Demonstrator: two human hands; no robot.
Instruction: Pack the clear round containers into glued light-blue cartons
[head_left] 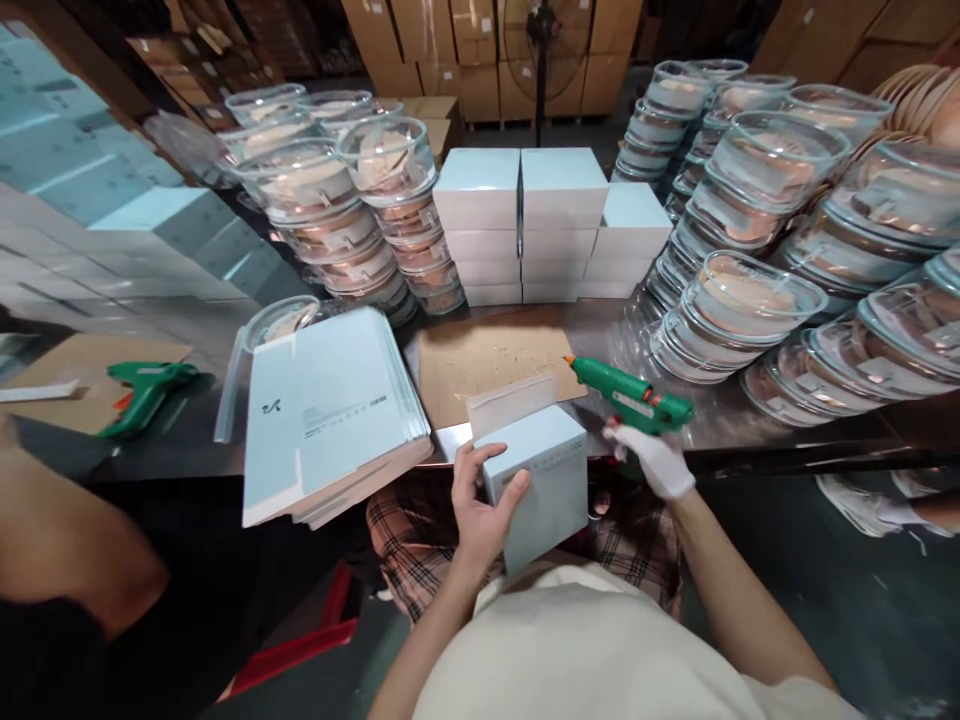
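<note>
My bare left hand (484, 505) grips a light blue carton (551, 500) at its left side, thumb across the near face. The carton stands tilted at the table's front edge above my lap, with a pale flap (512, 403) raised at its far side. In my white-gloved right hand (654, 458) is a green hot glue gun (630, 392), its orange tip pointing left over the table, to the right of the carton. A brown cardboard sheet (491, 360) lies just beyond the carton. To the left rests a stack of flattened light blue cartons (330, 400).
Stacked glass containers (750, 300) fill the right, and more stacks (315, 210) stand at back left. Closed cartons (521, 215) are piled at the back middle. At far left, another glue gun (142, 395) lies near a co-worker's arm (71, 520). A fan (541, 30) stands behind.
</note>
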